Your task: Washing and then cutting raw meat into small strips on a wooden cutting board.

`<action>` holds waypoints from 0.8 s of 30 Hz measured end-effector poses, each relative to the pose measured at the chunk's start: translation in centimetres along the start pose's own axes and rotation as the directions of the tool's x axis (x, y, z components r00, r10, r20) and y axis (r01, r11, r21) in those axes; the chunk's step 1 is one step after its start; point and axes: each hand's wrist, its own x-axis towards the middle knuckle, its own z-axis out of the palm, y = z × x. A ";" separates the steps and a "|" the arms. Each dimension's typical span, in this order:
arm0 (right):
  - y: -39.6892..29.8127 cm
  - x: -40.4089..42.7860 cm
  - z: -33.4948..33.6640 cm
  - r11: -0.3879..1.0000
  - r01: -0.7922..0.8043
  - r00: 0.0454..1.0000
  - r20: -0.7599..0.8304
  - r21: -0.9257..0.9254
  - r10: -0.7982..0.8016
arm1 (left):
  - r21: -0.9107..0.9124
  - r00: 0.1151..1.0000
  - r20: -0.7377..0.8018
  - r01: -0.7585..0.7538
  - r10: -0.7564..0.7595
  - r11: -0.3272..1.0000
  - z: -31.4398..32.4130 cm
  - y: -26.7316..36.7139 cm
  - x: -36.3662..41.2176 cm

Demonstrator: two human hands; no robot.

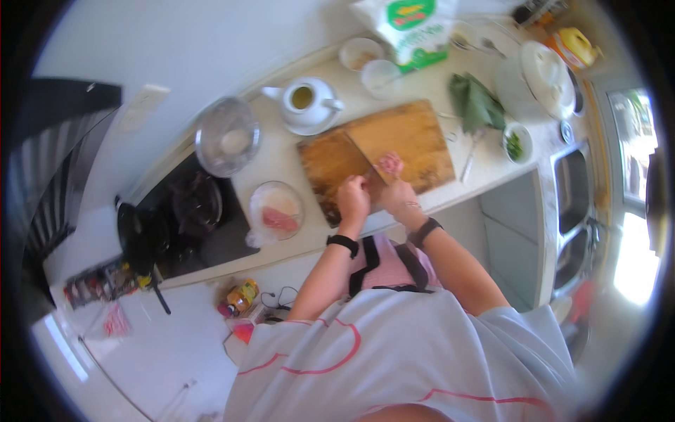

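Note:
A wooden cutting board (416, 129) lies before me on the counter. My right hand (398, 199) grips a kitchen knife (364, 150) whose handle is hidden in the fist. Its blade points away from me over the board and shows as a thin dark line. Cut pink meat (391, 163) sits in a small heap just right of the blade. My left hand (353, 198) is close to the blade's left side, fingers curled down against a piece of meat (375, 185) that they partly cover. Left of the board, a larger piece of raw meat (279, 219) rests on a plate (294, 196).
A white pitcher (316, 113) and a metal bowl (211, 153) of dough stand behind left, near a black cooktop (232, 232). Rightward are green leaves (474, 103), a bowl of chopped greens (513, 146), a lidded pot (527, 87) and the sink (572, 190).

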 end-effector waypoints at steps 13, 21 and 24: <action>-1.9 -2.8 -4.8 0.923 -0.263 0.961 -0.013 0.282 0.277 | -0.231 0.990 -0.115 0.049 -0.078 0.972 -0.4 0.1 -2.1; -3.9 -4.2 -4.2 0.966 -0.176 0.983 -0.011 0.188 0.181 | -0.062 0.989 -0.124 0.068 -0.075 0.996 -2.3 0.2 -1.4; -5.1 -4.6 -4.4 0.945 -0.255 0.966 0.008 0.205 0.259 | -0.040 0.985 -0.157 0.062 -0.067 0.997 -1.2 0.3 -1.6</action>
